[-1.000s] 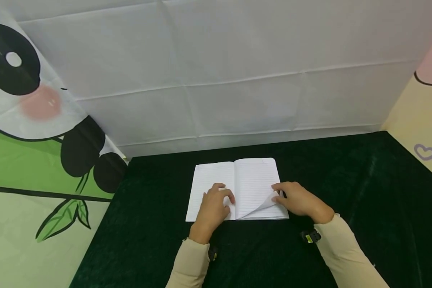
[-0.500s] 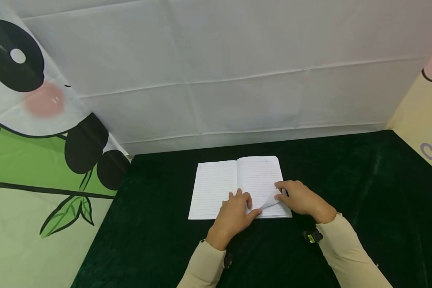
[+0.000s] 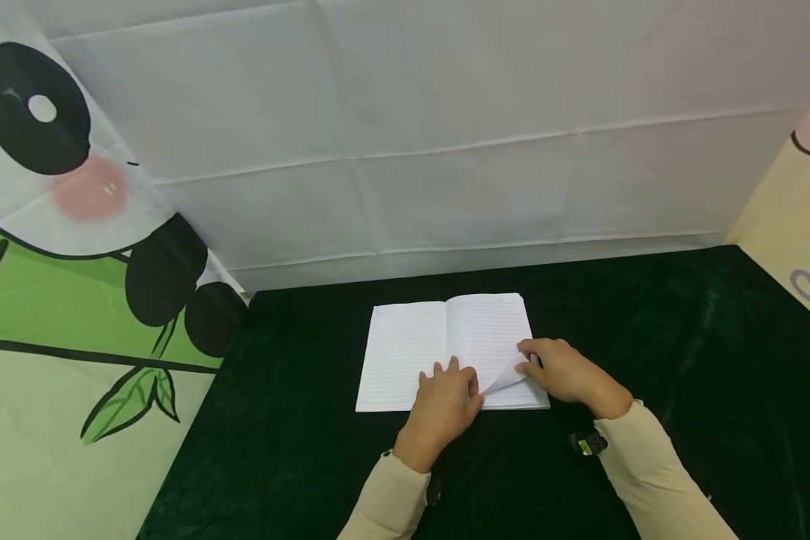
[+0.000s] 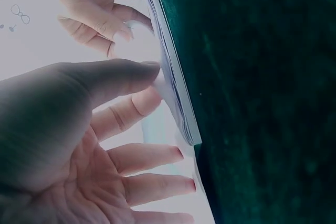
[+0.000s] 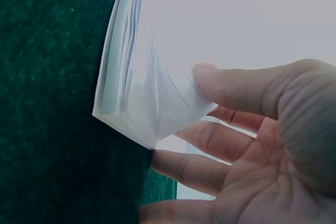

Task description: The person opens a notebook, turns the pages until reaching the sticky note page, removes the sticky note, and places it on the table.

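Both grips pinch one lifted page of an open notebook

The right grip (image 3: 570, 373) is narrow, thumb and index finger pinching the raised near corner of a page (image 3: 509, 375). To its left, the left grip (image 3: 443, 405) is narrow too: its thumb and index finger close on the same page's near edge, while its other fingers spread forward over the paper.

Beneath both lies the notebook (image 3: 401, 352), open flat on the desk (image 3: 297, 457). Its right edge runs under the right grip's fingertips; its near edge passes just below the left grip's thumb. The far edge lies ahead of both grips, and the left edge well to the left of the left grip.

Dark green cloth gives open room on every side: a broad stretch right of the right grip, another left of the left grip, and a shallower band past the notebook, ending at a white backdrop (image 3: 459, 187). Nearer the body, pale sleeves (image 3: 648, 469) reach in over the cloth.

The spine points straight away from the person, starting by the left grip's fingers and passing left of the right grip. The open spread's long axis runs sideways, roughly in line with the desk's far edge.
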Demonstrator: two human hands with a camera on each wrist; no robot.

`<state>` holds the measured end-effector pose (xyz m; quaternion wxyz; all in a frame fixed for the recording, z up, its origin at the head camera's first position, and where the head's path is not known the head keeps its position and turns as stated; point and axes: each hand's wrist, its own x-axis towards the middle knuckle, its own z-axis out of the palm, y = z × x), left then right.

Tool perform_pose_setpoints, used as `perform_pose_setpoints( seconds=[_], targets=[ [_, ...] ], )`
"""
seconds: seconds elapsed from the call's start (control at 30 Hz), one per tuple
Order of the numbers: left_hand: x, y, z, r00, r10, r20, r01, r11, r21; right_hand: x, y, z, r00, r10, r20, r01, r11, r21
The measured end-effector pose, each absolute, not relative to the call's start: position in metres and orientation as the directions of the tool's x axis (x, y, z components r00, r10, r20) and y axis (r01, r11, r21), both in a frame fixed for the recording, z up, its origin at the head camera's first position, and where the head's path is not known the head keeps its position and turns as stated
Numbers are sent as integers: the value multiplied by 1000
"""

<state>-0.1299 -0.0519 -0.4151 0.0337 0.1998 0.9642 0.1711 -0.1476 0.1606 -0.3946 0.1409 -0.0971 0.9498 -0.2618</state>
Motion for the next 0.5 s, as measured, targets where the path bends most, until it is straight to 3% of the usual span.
perform_pose_setpoints(
  seconds=[0.23,0.5],
  targets=[
    [-129,-52,-416,-918,393,58,393,878,274,-146,161,-397,-949,-254,-189,-114,832,-543],
    [-133,-63,-413,-931,350,106,365,882,299,-143,157,-397,-958,-238,-158,-117,830,-545]
  ],
)
